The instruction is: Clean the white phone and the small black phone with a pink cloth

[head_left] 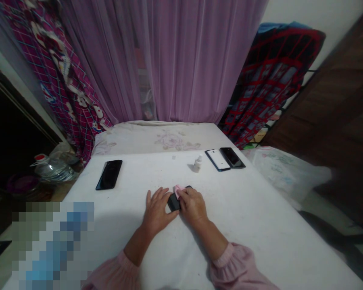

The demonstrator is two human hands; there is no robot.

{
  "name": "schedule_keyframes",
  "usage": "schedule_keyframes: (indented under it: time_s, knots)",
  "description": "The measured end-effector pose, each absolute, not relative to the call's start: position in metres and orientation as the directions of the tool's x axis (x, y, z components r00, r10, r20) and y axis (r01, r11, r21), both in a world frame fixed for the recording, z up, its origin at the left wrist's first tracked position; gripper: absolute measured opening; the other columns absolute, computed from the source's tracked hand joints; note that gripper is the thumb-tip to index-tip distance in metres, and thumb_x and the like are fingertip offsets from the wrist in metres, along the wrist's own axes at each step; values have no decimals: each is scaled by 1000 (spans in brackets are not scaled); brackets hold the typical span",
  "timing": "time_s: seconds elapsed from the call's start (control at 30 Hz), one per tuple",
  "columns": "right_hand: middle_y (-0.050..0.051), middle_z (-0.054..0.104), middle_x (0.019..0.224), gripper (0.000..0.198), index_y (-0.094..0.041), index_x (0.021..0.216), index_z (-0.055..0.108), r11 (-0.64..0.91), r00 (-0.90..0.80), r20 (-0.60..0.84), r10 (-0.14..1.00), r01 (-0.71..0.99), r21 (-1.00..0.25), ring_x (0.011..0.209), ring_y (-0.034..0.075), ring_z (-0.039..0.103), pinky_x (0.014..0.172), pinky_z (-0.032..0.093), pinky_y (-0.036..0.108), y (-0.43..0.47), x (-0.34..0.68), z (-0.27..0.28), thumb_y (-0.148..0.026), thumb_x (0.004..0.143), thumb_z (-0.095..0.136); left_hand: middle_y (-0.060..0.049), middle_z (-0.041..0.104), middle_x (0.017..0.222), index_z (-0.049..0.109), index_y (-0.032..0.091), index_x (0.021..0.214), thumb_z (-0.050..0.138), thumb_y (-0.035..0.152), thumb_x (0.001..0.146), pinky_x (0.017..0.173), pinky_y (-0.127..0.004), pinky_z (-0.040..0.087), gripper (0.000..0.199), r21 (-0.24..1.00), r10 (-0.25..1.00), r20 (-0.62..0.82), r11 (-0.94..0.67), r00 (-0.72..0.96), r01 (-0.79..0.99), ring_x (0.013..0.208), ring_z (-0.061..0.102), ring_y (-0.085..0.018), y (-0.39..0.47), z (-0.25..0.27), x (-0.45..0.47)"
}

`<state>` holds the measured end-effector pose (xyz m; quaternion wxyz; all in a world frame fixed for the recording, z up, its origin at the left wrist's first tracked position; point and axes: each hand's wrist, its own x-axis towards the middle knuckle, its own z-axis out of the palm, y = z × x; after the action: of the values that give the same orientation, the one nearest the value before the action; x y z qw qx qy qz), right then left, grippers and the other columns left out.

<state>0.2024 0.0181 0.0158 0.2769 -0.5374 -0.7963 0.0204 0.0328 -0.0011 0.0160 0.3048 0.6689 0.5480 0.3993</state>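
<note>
A black phone (174,204) lies on the white-covered table in front of me, partly hidden by both hands. My left hand (157,210) grips its left edge, with the thumb at the near side and the other fingers somewhat spread. Pinched in the fingers of my right hand (194,204) is a small pink cloth (178,191), pressed onto the phone's upper face. Beyond the hands stands a small white bottle (197,164) with a pale cap.
Another black phone (109,175) rests at the left. Toward the back right lie a white phone (218,159) and a dark phone (232,157) side by side. A large water bottle (54,167) stands beyond the left edge of the white-covered table (248,225). Purple curtains (181,60) hang behind.
</note>
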Motion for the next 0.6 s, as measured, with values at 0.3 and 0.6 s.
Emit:
schedule_keyframes:
  time_s: [0.3,0.6]
  knots:
    - [6,67,92,29,-23,105,75,171,-63,339,939,938,-301,83,19,55,70,31,31,32,233,18,-13,83,59,-10,52,145,55,25,129,72,38,77,118,-61,9,56,415,957,115,-289,265,863,139,39,-32,7,22,31]
    - [6,63,88,19,-24,95,74,311,-177,393,903,898,-311,82,19,50,69,28,32,22,192,21,-15,86,59,-10,56,141,54,23,130,69,33,81,117,-61,13,52,387,954,172,-296,248,873,137,42,-31,7,15,32]
